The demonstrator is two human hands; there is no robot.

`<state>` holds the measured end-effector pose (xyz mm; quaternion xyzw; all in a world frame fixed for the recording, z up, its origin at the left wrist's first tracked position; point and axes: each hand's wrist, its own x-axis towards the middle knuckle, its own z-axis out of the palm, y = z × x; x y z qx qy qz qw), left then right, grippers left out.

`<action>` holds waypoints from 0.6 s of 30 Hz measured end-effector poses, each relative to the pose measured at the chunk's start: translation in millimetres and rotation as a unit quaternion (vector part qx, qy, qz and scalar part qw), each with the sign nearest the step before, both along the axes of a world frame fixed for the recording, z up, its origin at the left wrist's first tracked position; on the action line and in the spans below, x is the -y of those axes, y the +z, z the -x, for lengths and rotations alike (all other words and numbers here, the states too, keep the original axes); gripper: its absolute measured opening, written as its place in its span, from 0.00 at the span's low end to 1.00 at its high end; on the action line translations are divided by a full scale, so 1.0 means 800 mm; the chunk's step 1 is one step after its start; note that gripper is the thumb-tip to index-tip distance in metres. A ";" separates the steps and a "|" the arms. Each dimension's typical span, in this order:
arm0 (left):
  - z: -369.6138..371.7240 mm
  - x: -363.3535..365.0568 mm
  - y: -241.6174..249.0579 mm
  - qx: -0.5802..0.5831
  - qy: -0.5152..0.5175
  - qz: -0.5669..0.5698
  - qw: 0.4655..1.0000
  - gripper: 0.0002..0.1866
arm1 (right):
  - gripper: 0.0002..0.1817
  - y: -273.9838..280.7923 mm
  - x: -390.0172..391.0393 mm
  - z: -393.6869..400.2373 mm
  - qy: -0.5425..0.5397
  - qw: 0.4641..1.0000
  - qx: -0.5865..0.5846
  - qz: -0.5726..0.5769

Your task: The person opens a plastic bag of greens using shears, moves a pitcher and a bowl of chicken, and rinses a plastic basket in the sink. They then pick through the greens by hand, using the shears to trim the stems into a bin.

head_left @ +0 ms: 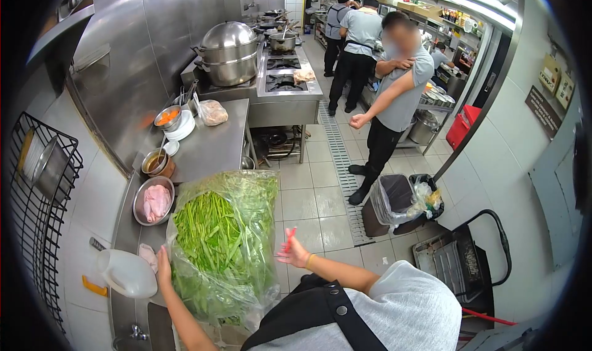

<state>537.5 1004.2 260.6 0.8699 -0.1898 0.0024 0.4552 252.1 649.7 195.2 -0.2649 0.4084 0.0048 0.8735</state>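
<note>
A large clear plastic bag (222, 246) full of long green leafy vegetables (206, 231) lies open-topped on the steel counter in front of me. My left hand (164, 266) is flat against the bag's left side, fingers extended. On the bag's right, apart from it, my right hand (293, 250) holds a small red object (290, 239), too small to name, and a yellow band circles that wrist. A bowl of raw meat (156, 202) stands beyond my left hand, and a whitish translucent plastic container (126, 274) lies tilted beside it.
A steel counter (216, 147) carries sauce pots, plates and a bagged item (213, 112). Behind it are a stove (287, 77) and a big steamer (229, 54). A co-worker (394, 98) stands on the right near bins (394, 200). A trolley (456, 265) stands lower right.
</note>
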 end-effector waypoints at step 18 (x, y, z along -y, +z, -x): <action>0.115 0.034 -0.039 -0.099 0.313 0.077 0.941 0.42 | 0.36 0.023 -0.092 -0.056 -0.064 0.950 0.092 0.293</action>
